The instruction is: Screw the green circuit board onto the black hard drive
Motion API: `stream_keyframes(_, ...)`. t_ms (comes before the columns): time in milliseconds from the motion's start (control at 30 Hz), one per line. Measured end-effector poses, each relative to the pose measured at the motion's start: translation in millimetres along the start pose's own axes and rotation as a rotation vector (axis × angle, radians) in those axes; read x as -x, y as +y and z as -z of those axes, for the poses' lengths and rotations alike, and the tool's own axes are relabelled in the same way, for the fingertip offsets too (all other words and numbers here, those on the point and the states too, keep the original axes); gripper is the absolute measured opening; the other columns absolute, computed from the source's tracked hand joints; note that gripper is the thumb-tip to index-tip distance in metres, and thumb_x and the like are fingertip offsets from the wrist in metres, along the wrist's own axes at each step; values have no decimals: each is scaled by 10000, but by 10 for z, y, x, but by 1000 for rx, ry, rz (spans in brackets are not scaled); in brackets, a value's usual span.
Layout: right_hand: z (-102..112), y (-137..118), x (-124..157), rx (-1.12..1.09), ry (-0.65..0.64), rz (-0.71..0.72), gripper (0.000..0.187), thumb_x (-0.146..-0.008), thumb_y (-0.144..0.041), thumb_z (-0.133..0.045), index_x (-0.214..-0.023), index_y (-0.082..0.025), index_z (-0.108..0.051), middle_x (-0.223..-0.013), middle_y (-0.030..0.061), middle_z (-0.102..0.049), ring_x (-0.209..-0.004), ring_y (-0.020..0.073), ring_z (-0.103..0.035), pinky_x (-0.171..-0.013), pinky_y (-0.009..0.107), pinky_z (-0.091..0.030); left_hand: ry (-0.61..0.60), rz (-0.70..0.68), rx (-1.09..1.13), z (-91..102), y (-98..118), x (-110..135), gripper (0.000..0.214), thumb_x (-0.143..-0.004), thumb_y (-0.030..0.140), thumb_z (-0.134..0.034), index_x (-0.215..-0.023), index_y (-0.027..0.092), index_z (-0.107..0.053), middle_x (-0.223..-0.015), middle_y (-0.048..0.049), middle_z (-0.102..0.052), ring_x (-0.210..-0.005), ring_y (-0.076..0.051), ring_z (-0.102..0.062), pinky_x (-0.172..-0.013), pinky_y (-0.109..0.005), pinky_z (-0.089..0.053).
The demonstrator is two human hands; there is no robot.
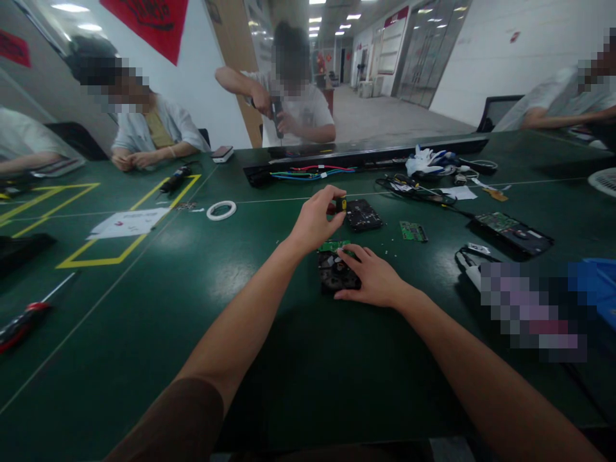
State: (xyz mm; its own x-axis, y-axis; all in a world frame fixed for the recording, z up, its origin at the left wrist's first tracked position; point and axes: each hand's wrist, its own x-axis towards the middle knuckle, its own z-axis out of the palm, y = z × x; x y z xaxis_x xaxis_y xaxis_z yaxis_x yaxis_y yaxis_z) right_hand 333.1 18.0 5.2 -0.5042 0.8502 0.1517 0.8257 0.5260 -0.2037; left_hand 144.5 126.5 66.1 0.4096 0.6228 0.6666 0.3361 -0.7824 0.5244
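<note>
My left hand [315,218] is raised just above the table, its fingers pinched round the black and yellow handle of a small screwdriver [340,205] that stands over a hard drive. My right hand [373,277] lies on that black hard drive [334,271], pressing it to the green table [269,333]; a green circuit board [332,246] shows at the drive's far edge. A second black drive [363,215] lies just beyond the screwdriver. A loose green circuit board [413,231] rests to the right.
Another open drive [511,232] lies at right, beside cables [418,191] and white gloves [428,162]. A tape ring [221,210], a paper sheet [129,223] and a red-handled screwdriver [24,324] lie at left. Other people sit across the table; one holds a power screwdriver [276,115].
</note>
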Motion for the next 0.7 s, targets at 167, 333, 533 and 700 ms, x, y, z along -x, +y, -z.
stream_keyframes(167, 7, -3, -2, -6, -14, -11, 1057, -789, -890, -521, -1594, -219, -380, -1600, 163, -374, -1349, 449, -470, -1076, 612, -473, 38, 16, -40, 6, -2, -7, 364, -846, 132, -731, -1169, 234, -598, -1133, -47, -657, -903, -154, -661, -811, -314, -576)
stream_keyframes(333, -4, 4, -3, -3, -19, -21, 1059, -788, -885, -529, -1610, -240, -351, -1602, 165, -363, -1360, 453, -459, -1086, 623, -454, 33, 20, -41, 27, 4, -7, 365, -847, 106, -705, -1170, 240, -602, -1150, -46, -632, -878, -143, -652, -804, -304, -582)
stream_keyframes(533, -1, 0, -3, 2, 3, -6, 1052, -784, -893, -523, -1593, -236, -380, -1585, 156, -392, -1338, 437, -481, -1077, 599, -473, 1, 6, 20, 28, 1, -3, 401, -861, 32, -623, -1207, 235, -598, -1235, -65, -617, -931, -149, -661, -866, -331, -599)
stream_keyframes(700, -2, 1, -5, 1, -2, -12, 1046, -786, -893, -518, -1580, -222, -402, -1591, 160, -386, -1342, 438, -476, -1074, 598, -481, -11, -8, 65, 29, 10, -2, 381, -881, 53, -635, -1219, 228, -607, -1255, -68, -591, -962, -140, -669, -867, -306, -607)
